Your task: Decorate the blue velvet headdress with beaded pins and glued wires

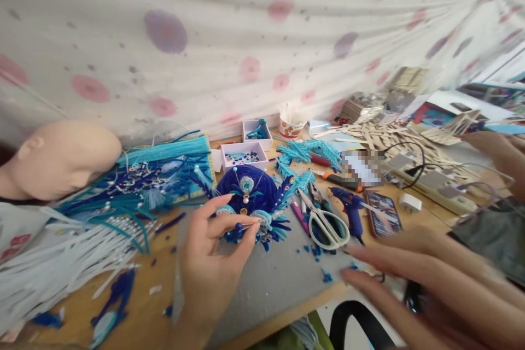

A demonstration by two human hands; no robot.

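My left hand (213, 262) rests on a grey mat (270, 279) with thumb and forefinger pinched on a small dark blue bead piece at the front edge of a blue beaded headpiece ornament (250, 197). My right hand (414, 279) lies low at the right, close to the camera and blurred, its fingers stretched out flat and pointing left toward the mat, holding nothing. White-handled scissors (326, 224) lie just beyond its fingertips.
A bald mannequin head (57, 161) lies at the left beside blue and white feather trims (143, 186). Two small boxes of beads (244, 156), a paper cup (290, 127), a blue glue gun (350, 208), a phone (382, 213) and a power strip (435, 183) crowd the table. Another person's hand (502, 156) shows at the right edge.
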